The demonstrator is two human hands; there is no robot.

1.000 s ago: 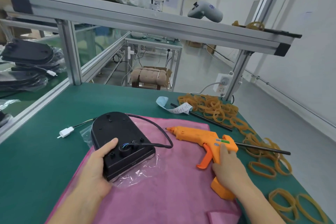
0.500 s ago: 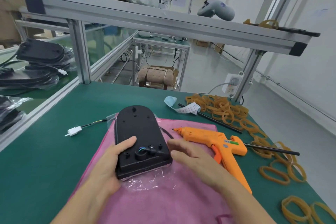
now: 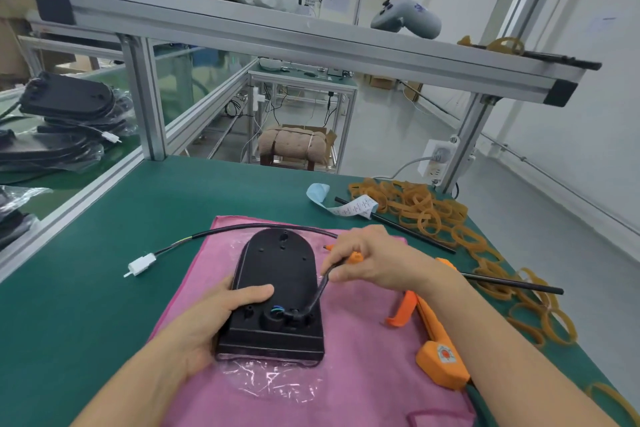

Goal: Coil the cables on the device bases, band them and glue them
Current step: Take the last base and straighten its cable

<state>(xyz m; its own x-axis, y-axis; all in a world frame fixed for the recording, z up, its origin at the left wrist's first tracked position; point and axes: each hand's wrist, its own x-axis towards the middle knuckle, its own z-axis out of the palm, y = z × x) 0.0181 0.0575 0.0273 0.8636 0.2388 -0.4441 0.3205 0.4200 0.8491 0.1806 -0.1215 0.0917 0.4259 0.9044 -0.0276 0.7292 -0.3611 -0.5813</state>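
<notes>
A black device base (image 3: 277, 284) is lying flat on a pink cloth (image 3: 363, 374) spread over a green workbench (image 3: 86, 305), with clear plastic wrap (image 3: 270, 381) crumpling out from under its near edge. The left hand (image 3: 207, 315) is gripping the base's left side, thumb lying across its top. The right hand (image 3: 374, 260) is pinching the black cable (image 3: 318, 291) just beside the base's right edge; the cable is arching around the far end of the base and trailing left to a white connector (image 3: 142, 263) on the bench. An orange glue gun (image 3: 436, 343) is lying partly under the right forearm. Tan rubber bands (image 3: 426, 208) are sitting heaped along the bench's right side.
</notes>
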